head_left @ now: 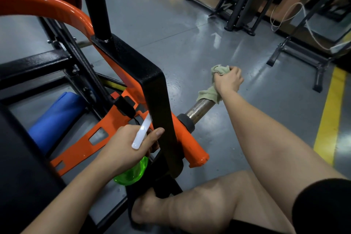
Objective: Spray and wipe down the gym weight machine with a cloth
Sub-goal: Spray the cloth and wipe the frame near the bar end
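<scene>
— The right hand (228, 80) is closed round the cloth (208, 95), fingers curled, with the cloth wrapped over the outer end of the steel peg (199, 108). Is that grip right for wiping?
— I'd judge so. A full wrap lets the cloth reach all round the peg at once. Twisting while sliding toward the grey collar (187, 122) should cover the underside, which is hidden from here.
— The bare stretch of peg by the collar looks dull and spotted.
— Then the stroke ought to end there, right against the collar, where grime likely gathers. A loose corner of cloth sticks out beyond the knuckles; tucking it in would help.
— And the left hand (123, 145)?
— It grips the green spray bottle (133, 174) near the top, thumb reaching to the black upright (157, 104), the white spray head (141, 134) showing above the fingers. It sits low beside the orange arm (191, 144), well apart from the cloth.
— Spray again?
— I cannot tell whether the peg is wet enough. If not, aim at the cloth, not at the floor (190, 34).
— Anything else nearby?
— A blue roller pad (55, 118) under the frame, and a yellow line (329, 116) on the floor to the right.
</scene>
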### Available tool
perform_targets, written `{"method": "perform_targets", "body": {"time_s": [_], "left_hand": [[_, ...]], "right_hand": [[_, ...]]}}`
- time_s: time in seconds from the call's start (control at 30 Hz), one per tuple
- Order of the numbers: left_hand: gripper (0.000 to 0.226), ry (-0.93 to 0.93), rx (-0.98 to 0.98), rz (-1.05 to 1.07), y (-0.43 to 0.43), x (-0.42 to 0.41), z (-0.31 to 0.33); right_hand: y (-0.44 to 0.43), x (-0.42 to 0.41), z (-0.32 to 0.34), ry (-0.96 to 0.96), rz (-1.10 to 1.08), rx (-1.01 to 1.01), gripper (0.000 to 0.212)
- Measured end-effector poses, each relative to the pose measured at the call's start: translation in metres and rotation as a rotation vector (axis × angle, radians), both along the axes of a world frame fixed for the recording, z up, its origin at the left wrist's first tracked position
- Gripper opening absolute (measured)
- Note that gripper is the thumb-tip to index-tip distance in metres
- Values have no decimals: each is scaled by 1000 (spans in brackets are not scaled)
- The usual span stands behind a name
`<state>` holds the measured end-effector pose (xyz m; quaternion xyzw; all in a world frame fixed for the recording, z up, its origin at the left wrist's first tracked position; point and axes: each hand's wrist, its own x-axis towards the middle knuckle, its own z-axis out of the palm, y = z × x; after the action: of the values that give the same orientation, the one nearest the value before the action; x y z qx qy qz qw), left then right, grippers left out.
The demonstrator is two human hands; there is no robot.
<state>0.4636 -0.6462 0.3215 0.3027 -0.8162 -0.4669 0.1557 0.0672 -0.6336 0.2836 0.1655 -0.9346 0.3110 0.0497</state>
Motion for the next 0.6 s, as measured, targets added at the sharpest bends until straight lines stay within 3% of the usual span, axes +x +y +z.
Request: {"method": "perform_targets", "body": {"time_s": [0.13, 0.23, 0.37, 0.5, 0.6], "left_hand": [[53, -5, 20, -2, 2, -2, 2], [49, -3, 33, -8, 3, -2, 3], [49, 6, 24, -19, 3, -1, 5], [54, 10, 19, 1, 4, -1, 2], [57, 14, 34, 22, 5, -1, 1]], "right_hand": [[2, 17, -2, 1, 52, 254, 76], [8, 45, -7, -23, 100, 296, 65], [22, 97, -23, 122, 288, 343, 55], [35, 122, -27, 181, 379, 325, 74], [35, 113, -21, 291, 475, 462, 79]]}}
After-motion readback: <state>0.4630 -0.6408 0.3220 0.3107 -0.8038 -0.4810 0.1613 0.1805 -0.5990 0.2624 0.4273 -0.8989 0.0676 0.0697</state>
